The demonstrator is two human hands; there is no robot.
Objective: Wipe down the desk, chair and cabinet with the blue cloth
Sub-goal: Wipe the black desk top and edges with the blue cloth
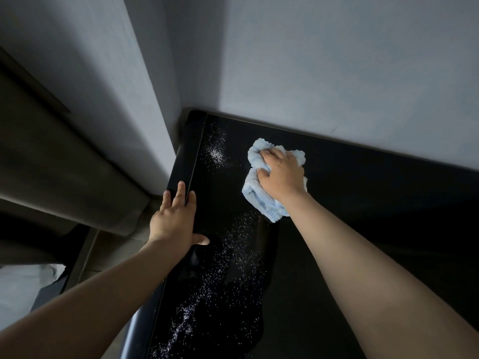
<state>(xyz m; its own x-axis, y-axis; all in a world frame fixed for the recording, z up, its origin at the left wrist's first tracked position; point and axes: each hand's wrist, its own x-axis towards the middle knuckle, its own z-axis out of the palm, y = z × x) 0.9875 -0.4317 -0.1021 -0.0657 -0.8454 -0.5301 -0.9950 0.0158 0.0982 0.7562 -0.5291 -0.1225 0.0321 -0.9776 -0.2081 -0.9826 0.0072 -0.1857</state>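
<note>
A glossy black top [363,203] fills the lower right of the head view, running back to the wall. My right hand [281,174] grips a bunched light blue cloth [259,198] and presses it on the black surface near the far edge. White specks [216,152] lie to the left of the cloth, and a longer trail of specks [220,281] runs toward me. My left hand [176,216] rests on the top's left edge with straight fingers, thumb on the surface.
A pale wall [337,60] stands behind the black top, and a white panel [108,86] meets it at the corner on the left. Below the left edge lie a dim beige floor [51,164] and something white [23,288].
</note>
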